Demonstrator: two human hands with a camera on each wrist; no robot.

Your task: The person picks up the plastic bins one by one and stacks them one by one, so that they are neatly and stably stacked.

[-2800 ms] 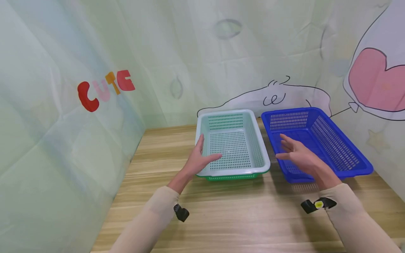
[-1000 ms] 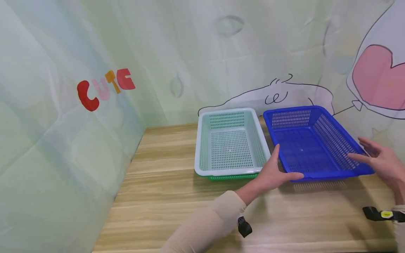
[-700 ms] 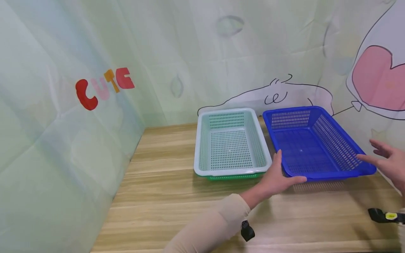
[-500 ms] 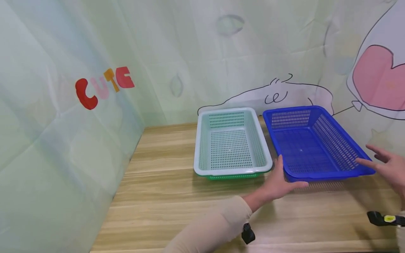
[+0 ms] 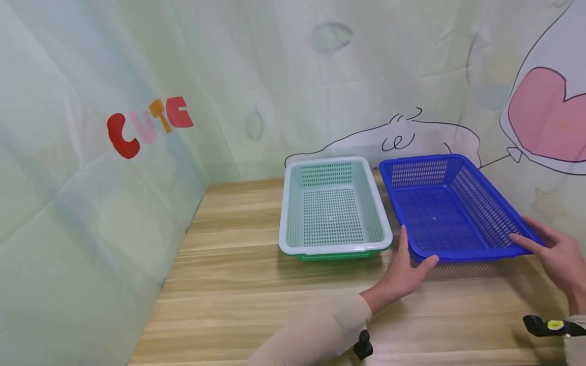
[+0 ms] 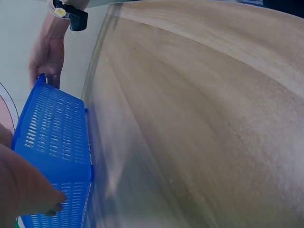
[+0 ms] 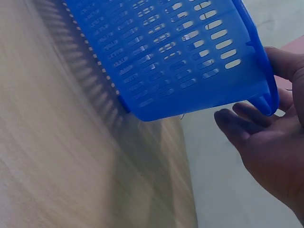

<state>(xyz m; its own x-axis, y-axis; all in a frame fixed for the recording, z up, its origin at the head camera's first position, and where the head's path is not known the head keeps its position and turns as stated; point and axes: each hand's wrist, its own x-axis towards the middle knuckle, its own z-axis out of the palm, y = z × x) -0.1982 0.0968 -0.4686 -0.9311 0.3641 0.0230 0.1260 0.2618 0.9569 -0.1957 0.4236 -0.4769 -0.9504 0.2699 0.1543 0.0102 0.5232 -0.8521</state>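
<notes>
A blue plastic basket (image 5: 439, 213) with slotted walls stands on the table at the right. My left hand (image 5: 403, 274) is at its near left corner, thumb at the front rim and fingers along the left side. My right hand (image 5: 560, 259) holds the near right corner, thumb over the rim. In the right wrist view, the fingers (image 7: 232, 126) of that hand curl beneath the overhanging rim, outside the slotted wall. The left wrist view shows the left fingertips (image 6: 54, 206) against the basket's outer wall.
Left of the blue basket is a pale mint basket (image 5: 334, 213), nested in a green basket (image 5: 339, 256). The wooden table (image 5: 229, 279) meets a printed curtain (image 5: 256, 91) at the back and sides.
Both hands have moved right, the left from the mint basket to the blue one. Over the last half second, thumbs and fingers have closed in on the blue basket's near corners.
</notes>
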